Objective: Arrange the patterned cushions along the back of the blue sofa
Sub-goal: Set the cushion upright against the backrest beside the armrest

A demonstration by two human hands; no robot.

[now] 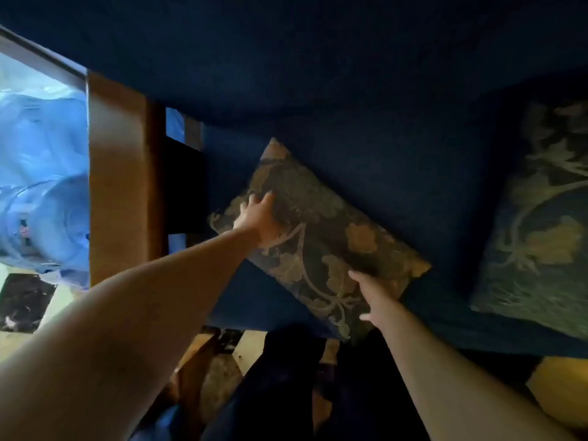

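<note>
A dark cushion with a gold floral pattern [321, 237] lies tilted on the blue sofa [381, 160], near its left end. My left hand [256, 214] rests flat on the cushion's upper left part, fingers spread. My right hand [374, 291] grips the cushion's lower right edge, fingers over the top and thumb below. A second patterned cushion [541, 224] lies on the seat at the right, partly cut off by the frame edge.
A wooden sofa arm [117, 173] stands at the left, with a bright window and blue cloth [41, 173] beyond it. A yellow object [560, 389] sits at the lower right. My dark trouser legs [280, 383] and patterned floor are below.
</note>
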